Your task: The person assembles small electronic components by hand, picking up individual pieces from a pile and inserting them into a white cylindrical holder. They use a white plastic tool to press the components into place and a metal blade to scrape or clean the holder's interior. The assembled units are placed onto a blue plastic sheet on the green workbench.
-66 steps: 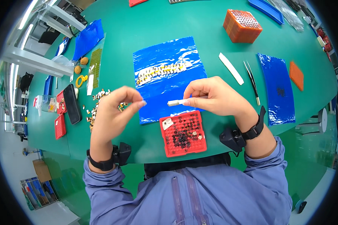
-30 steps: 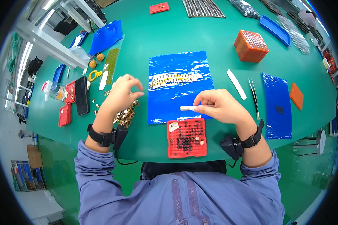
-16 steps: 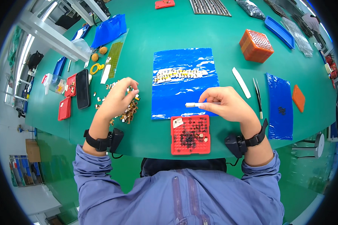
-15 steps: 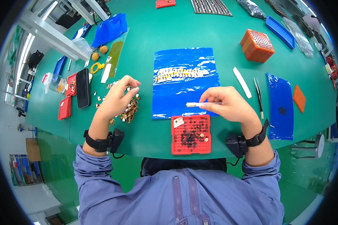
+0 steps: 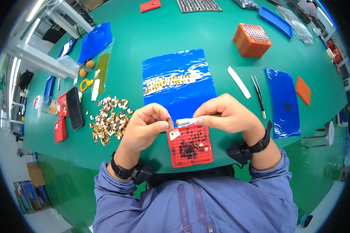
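Observation:
My right hand (image 5: 226, 115) pinches a short whitish rod (image 5: 186, 121), which points left with its thicker grey-white end. Facing that end, my left hand (image 5: 148, 125) has thumb and forefinger closed on a tiny dark piece (image 5: 168, 121), too small to name. A narrow gap seems to lie between piece and rod. Just beneath both hands is a red perforated tray (image 5: 175, 158) with many tiny black parts and a few whitish pieces in it. Beyond them, a blue sheet (image 5: 171, 100) bears a row of small white-and-yellow pieces (image 5: 169, 81).
Left of my left hand lies a loose pile of small white-and-brown pieces (image 5: 111, 119). Farther left is a black phone (image 5: 74, 108). To the right are a white strip (image 5: 239, 82), tweezers (image 5: 259, 97), another blue sheet (image 5: 282, 103) and an orange block of stacked trays (image 5: 252, 40).
My left hand has come from the loose pile to the rod's end, a tiny piece in its fingers. My right hand still holds the rod. The view has shifted slightly.

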{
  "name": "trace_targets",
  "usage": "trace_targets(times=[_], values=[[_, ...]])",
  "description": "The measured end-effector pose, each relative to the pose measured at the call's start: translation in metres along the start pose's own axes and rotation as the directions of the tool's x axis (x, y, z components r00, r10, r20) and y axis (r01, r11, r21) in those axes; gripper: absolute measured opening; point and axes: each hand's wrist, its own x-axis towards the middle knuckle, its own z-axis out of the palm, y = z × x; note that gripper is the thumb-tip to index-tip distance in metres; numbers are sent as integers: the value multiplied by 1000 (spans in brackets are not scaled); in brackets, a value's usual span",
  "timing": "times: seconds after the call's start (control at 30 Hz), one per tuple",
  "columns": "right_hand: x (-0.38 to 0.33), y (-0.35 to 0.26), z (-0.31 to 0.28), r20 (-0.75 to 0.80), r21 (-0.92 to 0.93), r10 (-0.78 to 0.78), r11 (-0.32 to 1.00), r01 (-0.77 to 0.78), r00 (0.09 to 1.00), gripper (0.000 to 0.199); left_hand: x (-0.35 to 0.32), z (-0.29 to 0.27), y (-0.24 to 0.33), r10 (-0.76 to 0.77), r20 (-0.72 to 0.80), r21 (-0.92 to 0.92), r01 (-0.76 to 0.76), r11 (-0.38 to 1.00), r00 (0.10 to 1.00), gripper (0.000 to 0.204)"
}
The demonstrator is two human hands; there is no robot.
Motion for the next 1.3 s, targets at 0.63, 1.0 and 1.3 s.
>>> trace_targets(times=[0.63, 1.0, 1.3], values=[[2, -4, 1, 41, -99, -27, 995, 31, 999, 11, -2, 6, -19, -11, 93, -301, 39, 953, 996, 12], [0, -1, 9, 8, 190, 53, 980, -54, 999, 12, -1, 7, -18, -10, 51, -106, 16, 994, 999, 17], [0, -3, 4, 18, 89, 10, 996, -12, 1000, 10, 0, 7, -19, 15, 66, -92, -9, 996, 998, 17]])
